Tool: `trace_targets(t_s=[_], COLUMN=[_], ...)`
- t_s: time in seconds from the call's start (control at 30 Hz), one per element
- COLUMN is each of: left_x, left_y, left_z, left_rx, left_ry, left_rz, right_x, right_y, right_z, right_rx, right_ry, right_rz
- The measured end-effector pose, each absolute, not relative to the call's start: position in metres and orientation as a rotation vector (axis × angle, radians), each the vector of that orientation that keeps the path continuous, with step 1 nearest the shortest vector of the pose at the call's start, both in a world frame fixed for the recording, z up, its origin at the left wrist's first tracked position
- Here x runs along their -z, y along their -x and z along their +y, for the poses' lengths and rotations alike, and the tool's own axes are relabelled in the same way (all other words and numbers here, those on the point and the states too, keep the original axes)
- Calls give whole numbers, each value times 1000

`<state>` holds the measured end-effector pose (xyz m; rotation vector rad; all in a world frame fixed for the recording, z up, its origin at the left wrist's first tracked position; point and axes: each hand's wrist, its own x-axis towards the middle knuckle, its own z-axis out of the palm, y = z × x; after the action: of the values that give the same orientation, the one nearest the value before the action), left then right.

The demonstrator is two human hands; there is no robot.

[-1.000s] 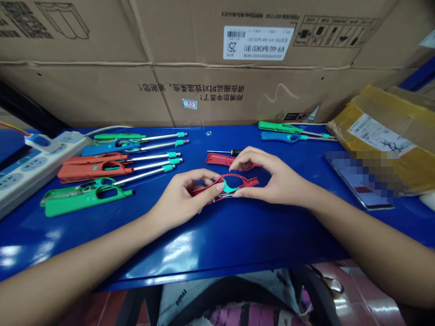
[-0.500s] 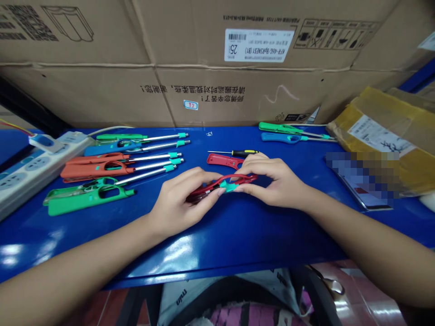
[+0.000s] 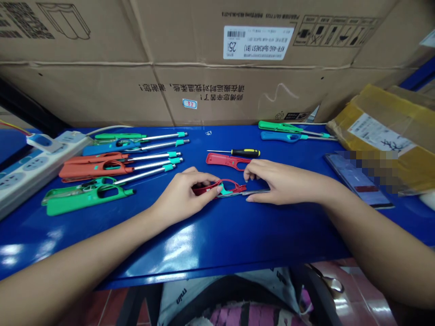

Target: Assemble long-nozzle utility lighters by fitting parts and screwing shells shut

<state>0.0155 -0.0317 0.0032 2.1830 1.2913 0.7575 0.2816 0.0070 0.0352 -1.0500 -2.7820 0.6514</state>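
My left hand (image 3: 180, 197) is closed around the rear of a red lighter handle (image 3: 228, 185) with a teal trigger, which lies low on the blue table (image 3: 217, 235). My right hand (image 3: 282, 182) pinches the metal tube (image 3: 255, 192) sticking out of the handle's front end. Just behind them lie a second red handle shell (image 3: 222, 160) and a small screwdriver (image 3: 238, 152) with a black and yellow grip.
Several assembled long lighters (image 3: 112, 165) in green, blue and orange lie at the left, beside a white power strip (image 3: 30, 165). Two more lighters (image 3: 288, 131) lie at the back right. Cardboard boxes (image 3: 204, 59) wall the back. A phone (image 3: 356, 179) and a taped parcel (image 3: 384, 131) sit right.
The red handle has come down from a tilted, lifted hold to lie flat on the table. My right hand slid rightwards off the handle onto the metal tube, uncovering the screwdriver and spare shell.
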Motion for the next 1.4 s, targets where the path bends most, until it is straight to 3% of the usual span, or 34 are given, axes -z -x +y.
trace_targets(t_s=[0.2,0.9,1.23,1.4], left_x=[3,8,9,8], left_y=[-11,-9,-9,-10], left_z=[-19,-18,-18,-19], left_rx=[-772,-787,-778,-786], left_ry=[-2329,-2105,-2120,-2119], left_rz=[1214,1272,1275,1288], right_x=[-40,-24,-19,-20], right_y=[-285,-279,-266,-267], right_z=[8,17,17,16], right_rx=[-845,-642,-858,-808], right_ry=[992,999,1048,1022], right_rz=[-2872,-2667,-2478,-2488])
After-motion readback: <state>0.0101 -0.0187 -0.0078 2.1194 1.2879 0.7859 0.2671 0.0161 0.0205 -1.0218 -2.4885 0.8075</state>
